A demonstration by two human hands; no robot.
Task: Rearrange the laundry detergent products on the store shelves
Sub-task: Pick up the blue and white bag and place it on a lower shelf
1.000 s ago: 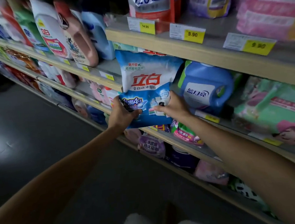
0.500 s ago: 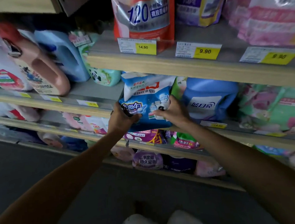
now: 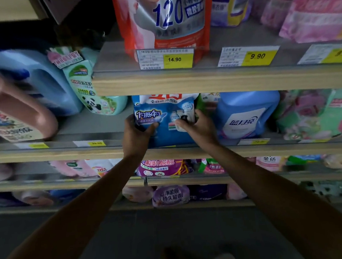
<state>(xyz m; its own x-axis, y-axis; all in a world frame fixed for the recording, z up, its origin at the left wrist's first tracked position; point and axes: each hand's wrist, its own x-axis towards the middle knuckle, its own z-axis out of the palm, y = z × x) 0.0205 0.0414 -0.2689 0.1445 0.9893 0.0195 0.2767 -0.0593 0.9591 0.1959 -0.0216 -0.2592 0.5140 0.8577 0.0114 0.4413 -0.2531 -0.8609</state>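
My left hand [image 3: 134, 135] and right hand [image 3: 200, 127] gripped the blue-and-white plastic detergent powder bag [image 3: 165, 117] by its lower corners; bag stood upright on wooden shelf [image 3: 271, 148], beside blue detergent jug [image 3: 245, 114].

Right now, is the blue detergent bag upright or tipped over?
Upright: blue detergent bag sits label-out in the shelf, left hand and right hand gripping its sides.

One left hand [image 3: 135, 135], one right hand [image 3: 199, 129]. One blue bag [image 3: 165, 117]. Two blue jugs [image 3: 38, 83] [image 3: 245, 114]. One pink jug [image 3: 18, 116]. One panda bottle [image 3: 88, 91]. One red pouch [image 3: 166, 20]. Three price tags [image 3: 166, 58] [image 3: 248, 56] [image 3: 327, 53] on upper shelf [image 3: 203, 82].
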